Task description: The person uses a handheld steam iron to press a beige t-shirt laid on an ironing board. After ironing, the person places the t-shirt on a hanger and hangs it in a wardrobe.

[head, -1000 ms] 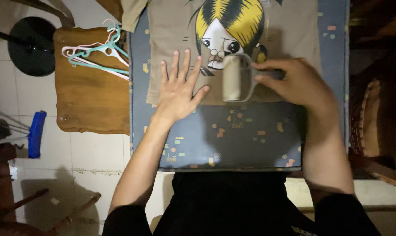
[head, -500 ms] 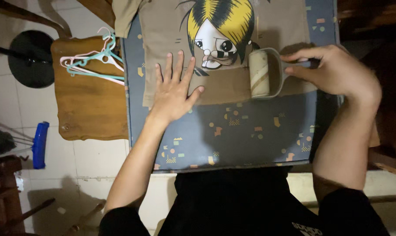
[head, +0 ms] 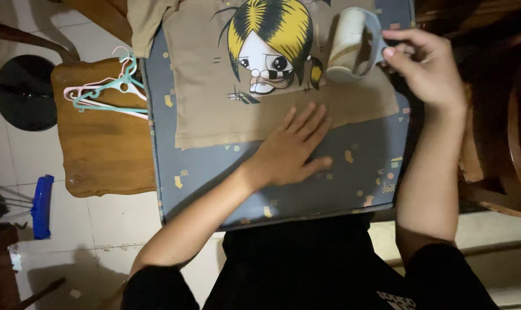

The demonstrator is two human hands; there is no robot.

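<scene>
A tan T-shirt (head: 214, 109) with a cartoon face of yellow and black hair lies flat on a blue patterned ironing board (head: 226, 172). My right hand (head: 424, 69) grips the handle of a lint roller (head: 349, 43), whose pale roll is tilted up over the shirt's right side, near the board's far right corner. My left hand (head: 292, 149) lies flat with fingers spread across the shirt's lower hem and the board, right of the middle.
A wooden stool (head: 102, 132) with pink and teal hangers (head: 108, 89) stands left of the board. A blue brush (head: 41, 206) lies on the tiled floor, and a black round base (head: 22, 92) stands farther left. Dark wooden furniture (head: 502, 143) stands close on the right.
My right hand has carried the lint roller up and to the right, lifting and tilting it. My left hand has slid from the shirt's left side down to the hem.
</scene>
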